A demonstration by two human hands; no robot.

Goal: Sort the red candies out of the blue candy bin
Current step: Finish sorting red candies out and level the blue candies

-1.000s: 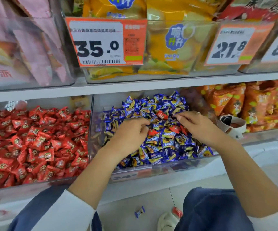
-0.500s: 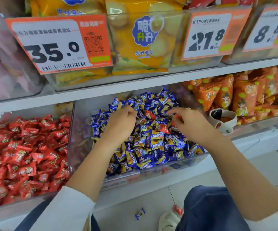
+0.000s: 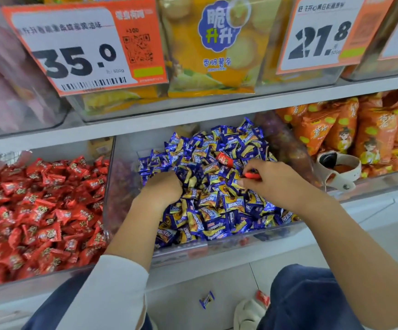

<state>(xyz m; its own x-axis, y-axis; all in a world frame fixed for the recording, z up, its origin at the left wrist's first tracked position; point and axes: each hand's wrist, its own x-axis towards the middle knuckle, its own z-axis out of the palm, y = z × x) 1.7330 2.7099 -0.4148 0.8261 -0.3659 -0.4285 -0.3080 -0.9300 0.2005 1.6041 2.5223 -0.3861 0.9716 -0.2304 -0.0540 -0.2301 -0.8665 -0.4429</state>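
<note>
Head view, left to right: a clear bin of red candies (image 3: 38, 210) fills the lower shelf at the far left, under pink packets (image 3: 5, 75) in a clear box on the upper shelf. An orange price tag reading 35.0 (image 3: 86, 46) hangs on the upper bin next to them, with yellow snack bags (image 3: 214, 48) just beside it. Below, the blue candy bin (image 3: 131, 148) sits directly right of the red one, heaped with blue candies (image 3: 217, 203). The left hand (image 3: 162, 189) is pushed into the left part of the heap, fingers curled down among the wrappers; what it grasps, if anything, I cannot tell, since the fingertips are buried. One red candy (image 3: 224, 159) lies loose on top of the heap near the back, apart from both hands. The right hand (image 3: 276, 184) rests over the right part of the heap and pinches a second red candy (image 3: 252, 175) between thumb and fingers. On the floor below the bin lie a stray blue candy (image 3: 207, 299) and, near it, a stray red candy (image 3: 262, 298) beside a pale shoe (image 3: 248, 314). Further right, a white watch (image 3: 338, 170) lies at the front of the bin of orange snack bags (image 3: 360, 129), under a price tag reading 21.8 (image 3: 322, 36)
</note>
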